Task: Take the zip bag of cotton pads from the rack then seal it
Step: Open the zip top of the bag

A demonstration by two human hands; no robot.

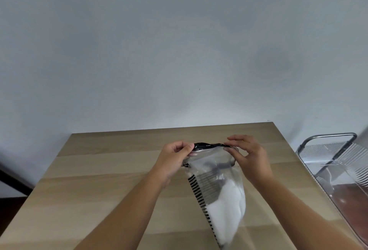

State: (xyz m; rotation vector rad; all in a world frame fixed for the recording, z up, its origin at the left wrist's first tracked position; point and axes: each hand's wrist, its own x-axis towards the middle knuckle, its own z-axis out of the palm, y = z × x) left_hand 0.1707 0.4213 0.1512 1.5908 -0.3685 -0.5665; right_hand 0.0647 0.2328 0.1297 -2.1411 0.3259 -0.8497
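Observation:
A clear zip bag [214,172] with a black zip strip along its far end and a black striped left edge lies lengthwise on the wooden table [103,180]. White cotton pads [225,212] fill its near half. My left hand [175,159] pinches the left end of the zip strip between thumb and fingers. My right hand [247,156] pinches the right end, its other fingers spread. The black strip bows upward between the two hands.
A clear ribbed rack [338,162] with a metal handle stands just off the table's right edge. A plain grey wall rises behind the table. A dark strip shows at the lower left, below the table.

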